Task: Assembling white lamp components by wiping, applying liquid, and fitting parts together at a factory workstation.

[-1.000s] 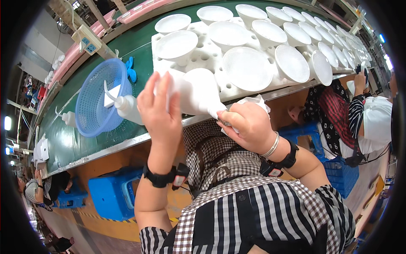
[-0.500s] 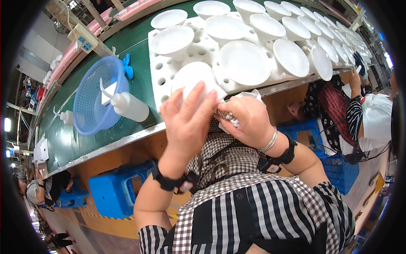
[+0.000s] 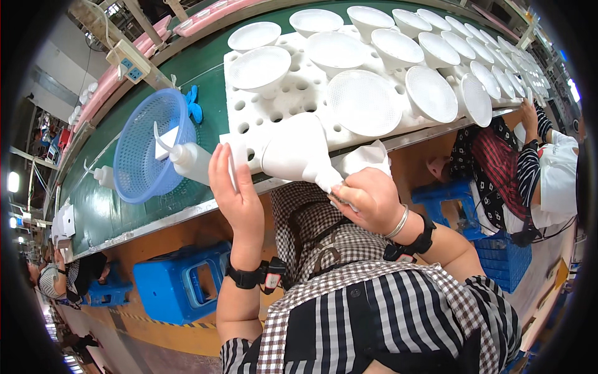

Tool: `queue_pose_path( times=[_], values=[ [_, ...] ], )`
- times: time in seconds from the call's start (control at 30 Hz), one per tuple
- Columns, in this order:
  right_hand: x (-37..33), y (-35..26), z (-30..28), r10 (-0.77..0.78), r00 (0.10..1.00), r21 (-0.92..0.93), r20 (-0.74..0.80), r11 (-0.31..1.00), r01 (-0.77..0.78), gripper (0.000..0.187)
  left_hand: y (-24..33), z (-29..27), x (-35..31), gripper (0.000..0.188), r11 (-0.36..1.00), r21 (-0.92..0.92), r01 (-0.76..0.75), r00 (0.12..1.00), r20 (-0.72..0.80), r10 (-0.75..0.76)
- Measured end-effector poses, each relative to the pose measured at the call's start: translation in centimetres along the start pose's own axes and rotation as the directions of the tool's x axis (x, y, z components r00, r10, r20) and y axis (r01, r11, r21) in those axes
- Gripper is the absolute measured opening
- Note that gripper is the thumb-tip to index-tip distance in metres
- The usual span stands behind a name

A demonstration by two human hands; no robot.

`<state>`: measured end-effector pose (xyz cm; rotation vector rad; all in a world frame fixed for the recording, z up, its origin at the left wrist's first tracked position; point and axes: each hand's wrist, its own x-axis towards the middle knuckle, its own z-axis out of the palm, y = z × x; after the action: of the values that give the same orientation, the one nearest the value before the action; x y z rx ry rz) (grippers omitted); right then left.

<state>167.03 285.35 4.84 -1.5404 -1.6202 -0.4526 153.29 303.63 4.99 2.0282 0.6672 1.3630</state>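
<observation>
My right hand (image 3: 372, 201) is closed round the narrow end of a white cone-shaped lamp (image 3: 293, 149), which lies tilted over the table's front edge with its wide end away from me. Crumpled white cloth or paper (image 3: 366, 158) bunches up beside that hand; I cannot tell whether it is gripped too. To the left of the lamp, apart from it, my left hand (image 3: 238, 202) pinches a flat white pad (image 3: 235, 154) between thumb and fingers. Behind them, a white foam board (image 3: 240, 115) with round holes carries several similar lamps (image 3: 364, 103), wide faces up.
On the green table (image 3: 93, 206) at left stand a blue mesh basket (image 3: 132, 153), a white squeeze bottle (image 3: 192, 163) and a blue object (image 3: 194, 104). Blue stools (image 3: 171, 287) are below. A co-worker (image 3: 554, 168) sits at right, near rows of lamps.
My left hand has come off the lamp's wide end and moved left with the pad. The lamp has tipped, so its side and neck now show. My right hand has shifted slightly lower.
</observation>
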Motion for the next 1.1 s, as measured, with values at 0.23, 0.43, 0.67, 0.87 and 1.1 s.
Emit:
queue_pose_path(
  times=[0.23,0.43,0.67,0.87,1.1],
  values=[
    [-0.2,0.1,0.1,0.084,0.996,0.002,-0.031,0.997,-0.084,0.030,2.3,0.7,0.6,0.031,0.852,0.280,-0.443,0.890,0.248,0.382],
    [-0.3,-0.7,0.3,0.117,0.993,0.068,0.005,0.991,-0.118,0.032,-0.9,-0.1,-3.6,0.031,0.892,0.187,-0.413,0.911,0.065,0.408],
    [0.8,-1.5,0.8,0.195,0.980,0.203,0.025,0.959,-0.196,0.025,-3.4,-2.4,-5.6,0.033,0.845,0.308,-0.437,0.899,0.150,0.411],
    [2.5,-1.8,0.3,0.430,0.903,0.237,-0.011,0.878,-0.416,0.026,-2.8,-3.5,-6.1,0.036,0.799,0.344,-0.493,0.866,0.281,0.413],
    [4.2,-1.6,0.6,0.599,0.800,0.392,-0.036,0.745,-0.540,0.030,-0.4,-3.0,-5.1,0.033,0.891,0.259,-0.373,0.927,0.070,0.368]
  ],
)
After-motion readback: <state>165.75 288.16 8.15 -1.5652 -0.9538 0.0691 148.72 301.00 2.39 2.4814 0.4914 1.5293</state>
